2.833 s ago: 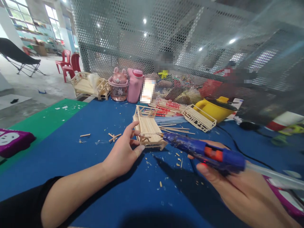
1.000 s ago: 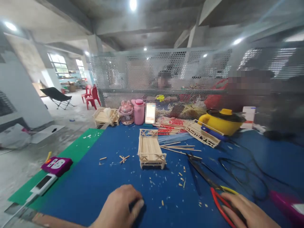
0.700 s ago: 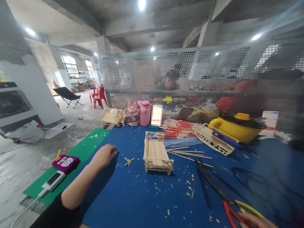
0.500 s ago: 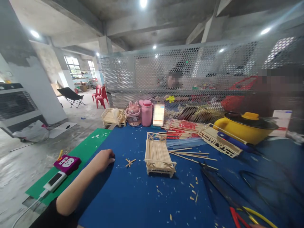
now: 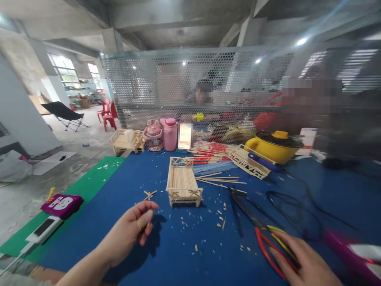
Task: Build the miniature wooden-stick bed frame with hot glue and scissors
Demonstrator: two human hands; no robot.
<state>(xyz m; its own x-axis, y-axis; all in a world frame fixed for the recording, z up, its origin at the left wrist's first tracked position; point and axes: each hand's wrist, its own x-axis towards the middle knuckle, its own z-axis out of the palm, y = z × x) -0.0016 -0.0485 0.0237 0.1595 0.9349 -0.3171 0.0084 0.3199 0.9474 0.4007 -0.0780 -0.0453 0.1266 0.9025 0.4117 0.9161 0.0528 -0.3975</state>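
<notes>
In the head view, reading the clock from the small stick-built bed (image 5: 183,178), the bed stood upright on the blue tabletop (image 5: 178,260), near the middle. The left hand (image 5: 135,224) hung at eight o'clock, fingers curled and thumb close against them; whether a sliver sat in that pinch could not be told. Just beyond its fingertips lay a little cross of sticks (image 5: 149,194). At four o'clock the right hand (image 5: 306,258) was closed around the red and yellow handles of the pliers (image 5: 248,212), whose nose pointed toward ten. Loose sticks (image 5: 222,180) fanned out at three. A yellow pot (image 5: 274,147) stood past two, a pink bottle (image 5: 170,137) at eleven.
</notes>
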